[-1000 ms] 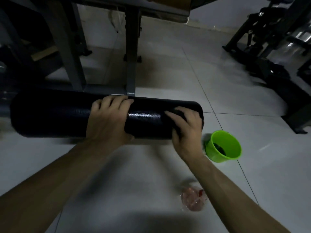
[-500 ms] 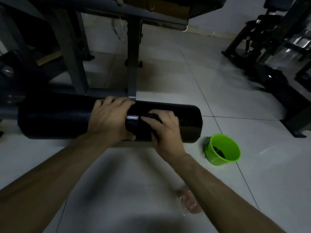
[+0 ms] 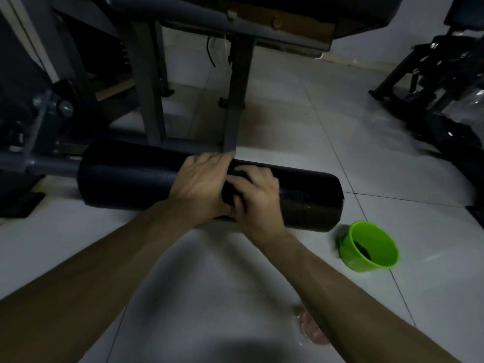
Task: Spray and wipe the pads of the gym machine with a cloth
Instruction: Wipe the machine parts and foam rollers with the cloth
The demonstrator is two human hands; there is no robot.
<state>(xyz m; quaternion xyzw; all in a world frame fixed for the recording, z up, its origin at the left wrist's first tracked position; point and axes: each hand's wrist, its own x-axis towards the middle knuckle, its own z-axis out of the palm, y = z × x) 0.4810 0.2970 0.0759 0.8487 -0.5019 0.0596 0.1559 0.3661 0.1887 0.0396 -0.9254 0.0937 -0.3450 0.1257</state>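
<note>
Roller pad (image 3: pixel 123 183): horizontal, low over tiled floor (image 3: pixel 288 113).
Left hand (image 3: pixel 199 184): fingers curled over pad's top, mid-length.
Right hand (image 3: pixel 262 203): clutches dark cloth (image 3: pixel 230 191) against pad, touching left hand.
Green bucket (image 3: pixel 352 258): near pad's right end.

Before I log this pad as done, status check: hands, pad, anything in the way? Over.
Left hand grips roller pad. Right hand holds dark cloth against it, mid-pad. Green cup on floor off the pad's free end, clear of wipe path.

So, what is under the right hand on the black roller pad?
A dark cloth, bunched against the roller pad; the right hand covers most of it.
</note>
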